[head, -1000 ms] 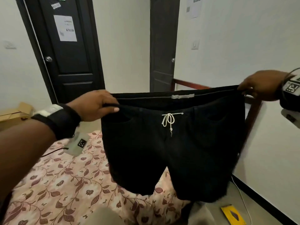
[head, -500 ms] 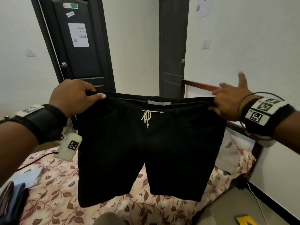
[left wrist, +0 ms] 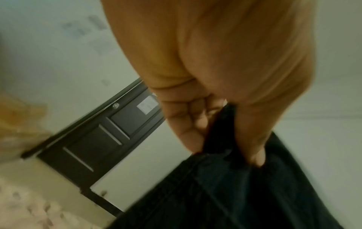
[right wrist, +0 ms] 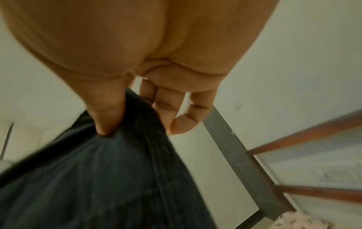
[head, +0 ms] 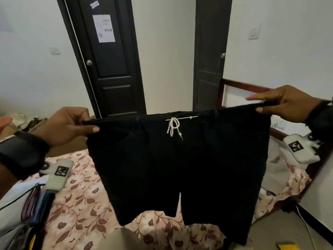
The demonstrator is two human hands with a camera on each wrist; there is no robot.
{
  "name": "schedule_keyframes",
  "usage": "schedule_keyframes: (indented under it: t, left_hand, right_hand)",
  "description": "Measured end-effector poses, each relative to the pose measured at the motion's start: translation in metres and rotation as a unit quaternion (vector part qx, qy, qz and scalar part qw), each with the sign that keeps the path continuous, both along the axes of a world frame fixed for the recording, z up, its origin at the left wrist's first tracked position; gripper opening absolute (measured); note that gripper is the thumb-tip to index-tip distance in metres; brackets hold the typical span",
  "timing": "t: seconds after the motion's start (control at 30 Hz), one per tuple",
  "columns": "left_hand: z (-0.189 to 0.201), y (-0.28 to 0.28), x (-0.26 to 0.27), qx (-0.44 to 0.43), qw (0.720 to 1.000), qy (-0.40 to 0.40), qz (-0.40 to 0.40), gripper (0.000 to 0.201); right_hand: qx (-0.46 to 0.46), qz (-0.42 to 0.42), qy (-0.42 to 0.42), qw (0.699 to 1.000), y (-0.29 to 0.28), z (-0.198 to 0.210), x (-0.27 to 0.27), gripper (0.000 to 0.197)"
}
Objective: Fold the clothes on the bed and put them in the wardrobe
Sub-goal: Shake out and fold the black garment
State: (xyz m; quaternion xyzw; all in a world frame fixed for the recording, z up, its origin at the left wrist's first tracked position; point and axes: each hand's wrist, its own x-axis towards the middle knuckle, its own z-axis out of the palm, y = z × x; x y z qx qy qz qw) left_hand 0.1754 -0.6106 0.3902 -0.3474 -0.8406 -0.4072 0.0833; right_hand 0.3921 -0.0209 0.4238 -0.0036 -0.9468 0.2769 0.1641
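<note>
A pair of black shorts [head: 180, 168] with a white drawstring [head: 173, 126] hangs spread out in the air above the bed [head: 81, 210]. My left hand [head: 72, 125] pinches the left end of the waistband between thumb and curled fingers. My right hand [head: 281, 105] pinches the right end, thumb in front, other fingers stretched behind. The left wrist view shows my left hand [left wrist: 225, 131] gripping the black shorts [left wrist: 225, 193]. In the right wrist view the thumb of my right hand [right wrist: 137, 111] presses into the black shorts [right wrist: 98, 178].
The bed carries a pink floral sheet. A heap of clothes [head: 21, 213] lies at its left, a grey garment [head: 277, 170] at its right by the wooden bed frame [head: 241, 85]. Two dark doors [head: 108, 60] stand ahead. A yellow object [head: 288, 247] and a cable lie on the floor.
The shorts have dropped lower and their waistband is pulled flatter and wider. My right hand moved right and now pinches the waistband's end again.
</note>
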Motion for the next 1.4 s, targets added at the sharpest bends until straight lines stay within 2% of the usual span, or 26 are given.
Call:
schedule_keyframes:
  t: [0.07,0.13,0.17,0.23,0.3,0.33,0.4,0.47,0.53,0.57,0.63,0.7,0.77,0.83,0.87,0.9,0.93,0.97,1.0,1.03,1.07,1.13,1.17,1.23,1.3,1.4]
  left_hand:
    - [-0.001,-0.005,0.007,0.083,0.992,-0.091,-0.002,0.031]
    - [0.001,-0.002,0.012,0.116,0.984,-0.136,0.029,0.05]
    - [0.005,0.008,0.01,0.117,0.981,-0.14,0.059,0.051]
    - [0.016,0.038,0.013,0.092,0.98,-0.13,0.123,0.031]
    - [0.017,0.078,0.027,0.105,0.972,-0.136,0.162,0.027]
    - [0.01,0.1,0.041,0.121,0.972,-0.134,0.153,0.027]
    - [-0.027,0.146,0.081,0.122,0.978,-0.133,0.104,0.025]
    - [-0.083,0.186,0.115,0.097,0.984,-0.118,0.094,0.026]
    - [-0.133,0.211,0.135,0.128,0.976,-0.128,0.123,0.023]
    - [-0.152,0.216,0.139,0.157,0.968,-0.146,0.129,0.019]
    - [-0.179,0.216,0.146,0.186,0.957,-0.182,0.125,0.016]
    - [-0.193,0.211,0.155,0.179,0.962,-0.183,0.096,0.018]
    - [-0.196,0.204,0.158,0.154,0.971,-0.171,0.055,0.03]
    - [-0.194,0.196,0.152,0.089,0.986,-0.133,0.034,0.031]
    - [-0.19,0.193,0.148,0.057,0.991,-0.115,0.025,0.028]
    - [-0.185,0.19,0.144,0.03,0.994,-0.102,0.01,0.028]
    - [-0.177,0.187,0.141,0.008,0.996,-0.092,-0.013,0.031]
    - [-0.17,0.184,0.137,-0.006,0.996,-0.08,-0.043,0.034]
    - [-0.161,0.181,0.134,-0.009,0.995,-0.065,-0.074,0.037]
    - [-0.152,0.178,0.129,-0.005,0.994,-0.051,-0.102,0.04]
    - [-0.143,0.176,0.126,0.004,0.992,-0.044,-0.12,0.042]
    - [-0.127,0.175,0.119,0.038,0.991,-0.036,-0.125,0.045]
    - [-0.122,0.176,0.117,0.065,0.991,-0.036,-0.116,0.046]
    - [-0.12,0.18,0.118,0.118,0.988,-0.045,-0.083,0.06]
    - [-0.127,0.187,0.122,0.145,0.988,-0.022,-0.053,0.079]
    - [-0.139,0.202,0.121,0.19,0.98,0.055,-0.007,0.081]
  right_hand:
    - [-0.05,-0.009,0.0,0.999,0.003,-0.006,-0.001,0.059]
    - [-0.119,-0.041,-0.016,0.992,-0.004,-0.006,-0.006,0.039]
    - [-0.141,-0.081,-0.017,0.987,-0.011,-0.006,-0.014,0.023]
    - [-0.157,-0.158,-0.007,0.975,-0.041,-0.009,-0.025,0.002]
    - [-0.12,-0.192,0.067,0.972,-0.082,-0.022,-0.033,0.01]
    - [-0.13,-0.18,0.107,0.969,-0.106,-0.035,-0.032,0.006]
    - [-0.168,-0.133,0.137,0.967,-0.16,-0.072,-0.026,0.007]
    - [-0.193,-0.092,0.121,0.969,-0.216,-0.113,-0.021,0.01]
    - [-0.228,-0.083,0.098,0.965,-0.248,-0.153,-0.018,0.01]
    - [-0.277,-0.09,0.08,0.953,-0.254,-0.167,-0.018,0.009]
    - [-0.39,-0.07,0.032,0.918,-0.254,-0.188,-0.016,0.014]
    - [-0.427,-0.029,-0.006,0.904,-0.248,-0.204,-0.01,0.022]
    - [-0.436,0.008,-0.056,0.898,-0.238,-0.208,-0.006,0.024]
    - [-0.383,0.05,-0.099,0.917,-0.226,-0.203,-0.004,0.033]
    - [-0.293,0.061,-0.094,0.95,-0.218,-0.198,-0.005,0.039]
    - [-0.16,0.068,-0.082,0.981,-0.209,-0.192,-0.008,0.049]
    - [-0.023,0.078,-0.082,0.993,-0.202,-0.185,-0.013,0.067]
    - [0.076,0.094,-0.101,0.987,-0.197,-0.177,-0.02,0.083]
    - [0.133,0.109,-0.141,0.975,-0.194,-0.168,-0.028,0.092]
    - [0.147,0.129,-0.187,0.963,-0.191,-0.16,-0.035,0.09]
    - [0.115,0.154,-0.228,0.954,-0.19,-0.15,-0.041,0.078]
    - [0.003,0.179,-0.277,0.944,-0.187,-0.132,-0.053,0.041]
    - [-0.015,0.174,-0.272,0.946,-0.187,-0.122,-0.058,0.028]
    - [0.012,0.14,-0.232,0.962,-0.187,-0.098,-0.067,0.017]
    - [0.046,0.095,-0.161,0.981,-0.188,-0.074,-0.073,0.015]
    - [0.05,0.032,-0.08,0.995,-0.19,-0.039,-0.075,0.019]
